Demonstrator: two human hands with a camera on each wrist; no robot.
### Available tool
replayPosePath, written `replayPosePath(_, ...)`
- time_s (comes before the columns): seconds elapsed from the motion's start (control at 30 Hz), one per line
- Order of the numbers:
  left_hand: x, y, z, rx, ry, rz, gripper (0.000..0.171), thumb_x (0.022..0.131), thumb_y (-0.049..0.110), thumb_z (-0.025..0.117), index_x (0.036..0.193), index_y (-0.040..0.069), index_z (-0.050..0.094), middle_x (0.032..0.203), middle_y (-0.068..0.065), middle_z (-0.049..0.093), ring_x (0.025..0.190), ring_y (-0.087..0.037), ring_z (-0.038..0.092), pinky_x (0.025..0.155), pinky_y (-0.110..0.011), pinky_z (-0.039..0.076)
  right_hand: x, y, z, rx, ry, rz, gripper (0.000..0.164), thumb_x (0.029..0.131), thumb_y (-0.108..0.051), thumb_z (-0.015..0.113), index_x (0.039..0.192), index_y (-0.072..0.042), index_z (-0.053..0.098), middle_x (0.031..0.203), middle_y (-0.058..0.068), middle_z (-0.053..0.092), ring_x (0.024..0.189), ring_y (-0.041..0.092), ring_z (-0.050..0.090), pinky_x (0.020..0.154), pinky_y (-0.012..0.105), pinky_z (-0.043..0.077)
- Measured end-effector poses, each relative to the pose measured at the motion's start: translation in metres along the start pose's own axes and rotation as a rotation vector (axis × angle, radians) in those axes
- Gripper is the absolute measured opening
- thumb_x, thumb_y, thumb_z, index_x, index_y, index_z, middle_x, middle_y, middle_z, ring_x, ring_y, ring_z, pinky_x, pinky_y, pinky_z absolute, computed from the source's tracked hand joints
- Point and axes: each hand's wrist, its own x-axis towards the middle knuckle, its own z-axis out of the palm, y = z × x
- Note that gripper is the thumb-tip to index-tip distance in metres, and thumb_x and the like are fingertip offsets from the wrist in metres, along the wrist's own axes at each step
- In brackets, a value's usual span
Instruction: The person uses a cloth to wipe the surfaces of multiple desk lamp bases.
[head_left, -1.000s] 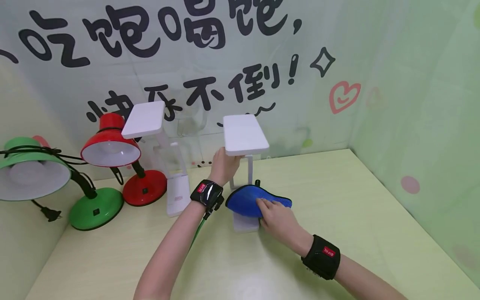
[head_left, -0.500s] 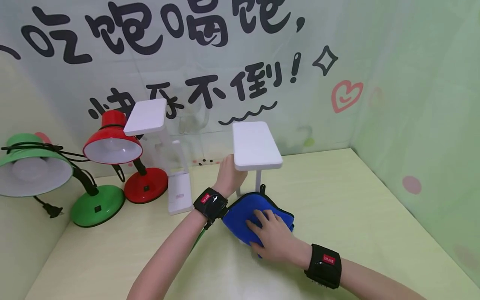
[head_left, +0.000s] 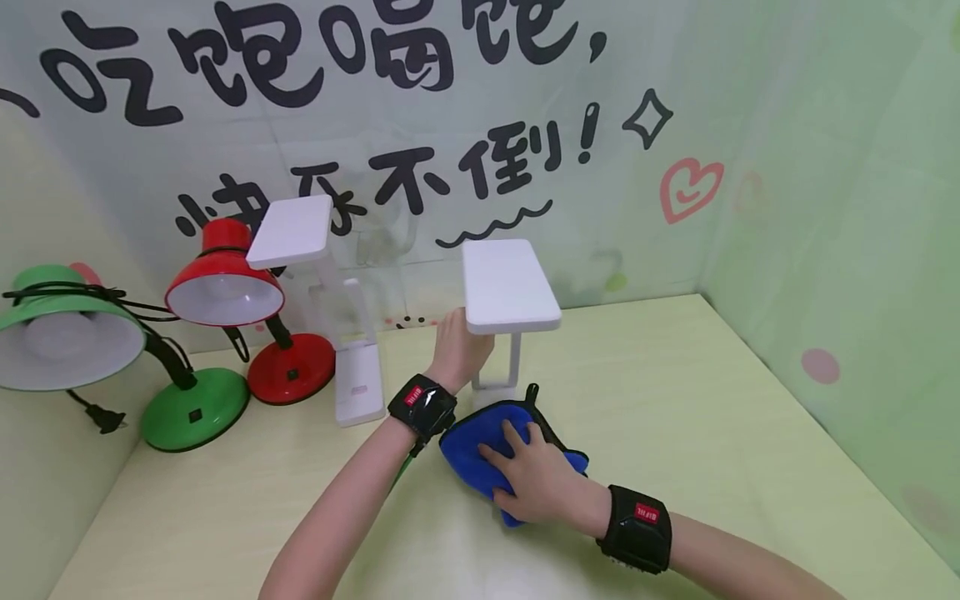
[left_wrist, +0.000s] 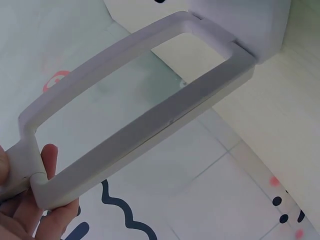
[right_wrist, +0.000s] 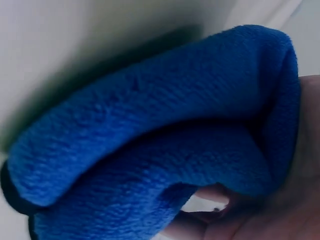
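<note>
As I look down at the desk (head_left: 712, 433), a green lamp (head_left: 172, 417) stands at the far left of the frame. Its black cord is wrapped round its top, and a black plug (head_left: 103, 418) hangs down near its base. Next comes a red lamp (head_left: 288, 362), a bit farther back, with its round shade tipped toward me. Just beside it, left of the middle, is a small white lamp (head_left: 358, 387) with a flat top.

Near the middle of the frame is my left hand (head_left: 456, 346), with a black band (head_left: 422, 407) round the wrist. It grips a big white lamp (head_left: 512, 287). The left wrist view shows my fingers curled round the joint by its long, open loop, at the lower left.

A blue cloth (head_left: 476, 446) sits below the flat top of that lamp, in the lower middle of the frame. It is fuzzy, has a black edge and hides the front of the lamp's base. My right hand (head_left: 542, 483) rests on it from the right, fingers spread out over the top. In the right wrist view, the cloth is folded over in a fat roll.

Farther right, a pink heart (head_left: 688, 197) smiles on the wall.
</note>
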Motion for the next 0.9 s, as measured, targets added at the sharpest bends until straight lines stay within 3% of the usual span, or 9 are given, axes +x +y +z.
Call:
replayPosePath(0.13,0.001,-0.001,-0.001,-0.011,-0.001,-0.011,0.021,0.089,-0.001,0.052,0.103,-0.001,0.068,0.054,0.004,0.031,0.045,-0.011,0.027,0.045,-0.02,0.02,-0.002,-0.004,-0.001,0.018,-0.001,0.017,0.055,0.088,-0.044,0.058,0.137,-0.02,0.052,0.14,0.024,0.046,0.117,0.052,0.05,0.07,0.047,0.057)
replayPosePath(0.4,0.0,-0.002,0.0,0.018,0.006,0.031,0.02,0.088,-0.002,0.053,0.103,-0.001,0.067,0.054,0.003,0.029,0.046,-0.01,0.022,0.046,-0.02,0.018,0.028,0.014,0.006,0.037,0.073,0.084,0.049,0.089,-0.041,0.057,0.134,-0.021,0.056,0.137,0.024,0.05,0.118,0.051,0.05,0.071,0.049,0.057)
replayPosePath(0.6,0.0,-0.002,-0.001,-0.015,0.024,0.031,0.022,0.088,-0.002,0.053,0.105,-0.001,0.067,0.054,0.004,0.029,0.045,-0.009,0.024,0.045,-0.019,0.019,0.01,-0.004,0.004,-0.032,0.057,0.078,0.052,0.088,-0.043,0.058,0.134,-0.019,0.055,0.133,0.027,0.05,0.114,0.05,0.053,0.075,0.049,0.056)
replayPosePath(0.73,0.0,-0.003,-0.001,-0.012,0.031,0.02,0.023,0.087,-0.003,0.053,0.104,-0.001,0.067,0.054,0.004,0.03,0.045,-0.01,0.024,0.045,-0.019,0.019,0.002,-0.001,0.008,0.069,0.113,0.07,0.051,0.087,-0.039,0.06,0.131,-0.014,0.057,0.13,0.029,0.05,0.105,0.047,0.058,0.074,0.05,0.056)
replayPosePath(0.9,-0.002,-0.002,0.0,-0.015,0.032,0.024,0.022,0.087,-0.003,0.054,0.104,-0.001,0.067,0.054,0.003,0.031,0.046,-0.01,0.023,0.047,-0.02,0.018,0.02,0.023,0.011,0.285,0.213,0.1,0.046,0.089,-0.029,0.062,0.128,-0.006,0.058,0.128,0.028,0.045,0.09,0.034,0.065,0.075,0.044,0.055)
